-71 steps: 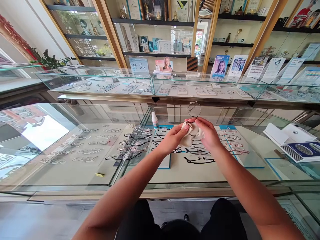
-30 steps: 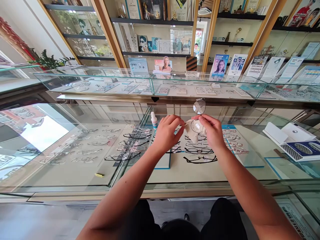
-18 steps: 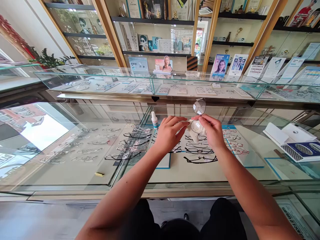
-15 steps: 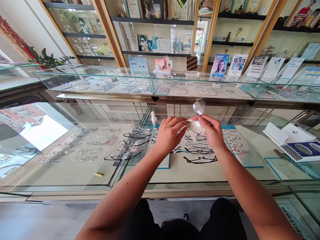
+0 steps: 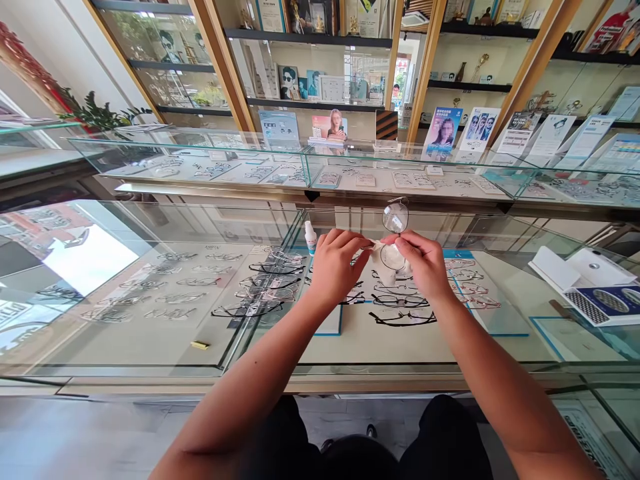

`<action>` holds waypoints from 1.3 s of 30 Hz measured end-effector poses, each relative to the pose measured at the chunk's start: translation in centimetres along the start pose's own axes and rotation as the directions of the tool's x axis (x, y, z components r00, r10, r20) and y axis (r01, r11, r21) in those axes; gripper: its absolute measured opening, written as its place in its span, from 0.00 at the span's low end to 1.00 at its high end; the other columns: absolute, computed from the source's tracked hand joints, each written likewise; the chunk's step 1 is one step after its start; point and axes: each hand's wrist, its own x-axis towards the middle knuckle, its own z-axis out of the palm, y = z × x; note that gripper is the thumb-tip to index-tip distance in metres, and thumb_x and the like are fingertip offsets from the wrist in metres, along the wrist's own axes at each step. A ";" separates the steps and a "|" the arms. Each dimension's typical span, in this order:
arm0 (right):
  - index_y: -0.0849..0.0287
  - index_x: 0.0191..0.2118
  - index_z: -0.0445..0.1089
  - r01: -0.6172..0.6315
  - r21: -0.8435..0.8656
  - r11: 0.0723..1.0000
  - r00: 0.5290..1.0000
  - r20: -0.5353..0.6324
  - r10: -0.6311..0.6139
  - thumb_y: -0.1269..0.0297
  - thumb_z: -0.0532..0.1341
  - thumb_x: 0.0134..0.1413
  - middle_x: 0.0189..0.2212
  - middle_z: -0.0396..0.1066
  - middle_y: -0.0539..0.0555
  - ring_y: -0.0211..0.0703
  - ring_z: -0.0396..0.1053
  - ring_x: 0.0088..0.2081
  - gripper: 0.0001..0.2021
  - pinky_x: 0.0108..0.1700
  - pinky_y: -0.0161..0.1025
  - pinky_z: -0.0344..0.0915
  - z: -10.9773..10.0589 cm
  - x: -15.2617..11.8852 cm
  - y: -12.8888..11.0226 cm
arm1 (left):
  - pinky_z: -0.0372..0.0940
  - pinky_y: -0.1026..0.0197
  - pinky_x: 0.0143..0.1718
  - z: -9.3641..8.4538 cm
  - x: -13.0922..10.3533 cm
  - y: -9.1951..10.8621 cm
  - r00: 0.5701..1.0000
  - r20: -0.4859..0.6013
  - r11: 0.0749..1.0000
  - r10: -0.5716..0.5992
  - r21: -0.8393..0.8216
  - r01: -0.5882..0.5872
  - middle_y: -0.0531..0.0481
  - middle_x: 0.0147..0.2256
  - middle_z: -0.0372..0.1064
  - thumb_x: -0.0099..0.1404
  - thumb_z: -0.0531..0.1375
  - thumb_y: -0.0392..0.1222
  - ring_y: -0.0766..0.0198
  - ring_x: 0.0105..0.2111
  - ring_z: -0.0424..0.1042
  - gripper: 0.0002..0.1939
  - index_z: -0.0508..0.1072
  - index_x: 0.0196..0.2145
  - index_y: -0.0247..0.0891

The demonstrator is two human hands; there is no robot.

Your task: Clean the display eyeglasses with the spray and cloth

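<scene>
Since 2.4 seconds ago, both hands parted slightly: left hand (image 5: 336,265) and right hand (image 5: 424,264) pinch glasses (image 5: 395,230) and cloth (image 5: 387,265), lenses stacked upright, above glass counter (image 5: 150,347) in an optician's shop.

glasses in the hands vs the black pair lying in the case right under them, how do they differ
The glasses in the hands are held up above the glass counter, pinched with a pale cloth between the left hand and right hand; the black pair lies flat inside the case, untouched. The held pair has a thin rim and roundish lenses; the black pair has a thicker, darker frame. Both are eyeglasses.
</scene>
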 end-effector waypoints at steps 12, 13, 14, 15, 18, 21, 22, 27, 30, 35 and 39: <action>0.51 0.33 0.87 -0.434 0.309 0.846 0.872 0.382 0.307 0.40 0.81 0.50 0.32 0.83 0.51 0.40 0.71 0.28 0.20 0.32 0.39 0.66 -0.5 0.3 -0.6 | 0.74 0.50 0.49 -2.3 1.6 0.1 0.939 0.250 0.462 -0.235 -0.821 0.334 0.45 0.43 0.78 0.65 0.65 0.46 0.52 0.43 0.77 0.07 0.75 0.32 0.42; 0.51 0.33 0.87 -0.459 0.312 0.832 0.854 0.413 0.316 0.40 0.81 0.50 0.32 0.84 0.52 0.40 0.70 0.28 0.19 0.30 0.38 0.65 -0.5 0.3 -0.7 | 0.74 0.49 0.46 -2.4 1.7 0.1 0.923 0.289 0.390 -0.255 -0.842 0.372 0.45 0.43 0.77 0.62 0.65 0.45 0.53 0.40 0.76 0.07 0.72 0.30 0.42; 0.51 0.32 0.87 -0.474 0.317 0.821 0.841 0.438 0.316 0.41 0.81 0.50 0.34 0.85 0.53 0.40 0.71 0.29 0.19 0.31 0.38 0.66 -0.4 0.2 -0.7 | 0.75 0.49 0.44 -2.5 1.7 0.1 0.906 0.328 0.322 -0.267 -0.856 0.405 0.45 0.43 0.76 0.60 0.64 0.45 0.54 0.37 0.75 0.07 0.70 0.29 0.42; 0.51 0.33 0.87 -0.483 0.326 0.813 0.833 0.456 0.313 0.42 0.81 0.50 0.36 0.86 0.53 0.41 0.72 0.30 0.18 0.32 0.39 0.68 -0.4 0.2 -0.6 | 0.75 0.47 0.42 -2.6 1.8 0.2 0.893 0.359 0.264 -0.273 -0.864 0.428 0.45 0.43 0.74 0.58 0.64 0.45 0.55 0.36 0.74 0.09 0.67 0.28 0.42; 0.51 0.35 0.88 -0.487 0.344 0.803 0.829 0.472 0.300 0.42 0.81 0.52 0.35 0.85 0.53 0.41 0.74 0.31 0.18 0.34 0.39 0.70 0.0 0.0 -0.4 | 0.76 0.43 0.41 -2.8 1.8 0.4 0.884 0.380 0.184 -0.273 -0.881 0.435 0.44 0.39 0.68 0.57 0.65 0.47 0.55 0.35 0.72 0.16 0.60 0.26 0.42; 0.50 0.36 0.89 -0.482 0.355 0.801 0.833 0.470 0.292 0.42 0.82 0.51 0.34 0.84 0.52 0.41 0.74 0.31 0.18 0.35 0.39 0.71 0.4 -0.1 -0.1 | 0.76 0.41 0.42 -3.1 1.7 0.7 0.874 0.387 0.192 -0.292 -0.872 0.450 0.43 0.38 0.65 0.60 0.65 0.52 0.54 0.36 0.71 0.23 0.55 0.24 0.42; 0.51 0.36 0.89 -0.482 0.349 0.804 0.831 0.473 0.293 0.42 0.82 0.51 0.35 0.84 0.52 0.41 0.74 0.32 0.18 0.36 0.39 0.72 0.4 -0.2 -0.1 | 0.76 0.41 0.42 -3.2 1.6 0.7 0.867 0.399 0.197 -0.297 -0.863 0.465 0.42 0.38 0.65 0.61 0.65 0.55 0.53 0.37 0.71 0.24 0.54 0.24 0.42; 0.52 0.36 0.90 -0.458 0.297 0.838 0.837 0.462 0.294 0.42 0.81 0.52 0.33 0.83 0.53 0.40 0.72 0.32 0.19 0.35 0.39 0.69 0.5 -0.2 -0.3 | 0.74 0.40 0.42 -3.6 1.4 0.5 0.860 0.426 0.252 -0.281 -0.832 0.495 0.41 0.36 0.63 0.64 0.62 0.65 0.48 0.40 0.71 0.28 0.55 0.25 0.42; 0.52 0.35 0.90 -0.462 0.326 0.825 0.849 0.432 0.305 0.42 0.83 0.49 0.32 0.83 0.53 0.40 0.72 0.30 0.19 0.33 0.39 0.68 0.3 -0.1 -0.6 | 0.70 0.42 0.39 -3.7 1.6 0.0 0.856 0.456 0.258 -0.244 -0.820 0.511 0.43 0.34 0.59 0.62 0.64 0.65 0.49 0.37 0.69 0.29 0.54 0.25 0.43; 0.52 0.32 0.89 -0.469 0.402 0.786 0.865 0.387 0.318 0.45 0.84 0.46 0.29 0.83 0.52 0.39 0.73 0.29 0.17 0.31 0.38 0.67 -0.3 0.2 -0.9 | 0.60 0.53 0.31 -3.5 2.4 -0.3 0.791 0.584 0.083 -0.182 -0.792 0.605 0.47 0.30 0.54 0.53 0.71 0.56 0.57 0.30 0.63 0.28 0.55 0.22 0.42; 0.52 0.33 0.90 -0.456 0.427 0.781 0.878 0.356 0.319 0.47 0.85 0.43 0.31 0.85 0.53 0.39 0.75 0.31 0.17 0.31 0.36 0.68 -0.7 0.5 -0.7 | 0.58 0.59 0.29 -3.3 2.4 -0.1 0.746 0.638 0.028 -0.190 -0.756 0.654 0.51 0.29 0.55 0.56 0.74 0.57 0.63 0.29 0.61 0.29 0.59 0.24 0.40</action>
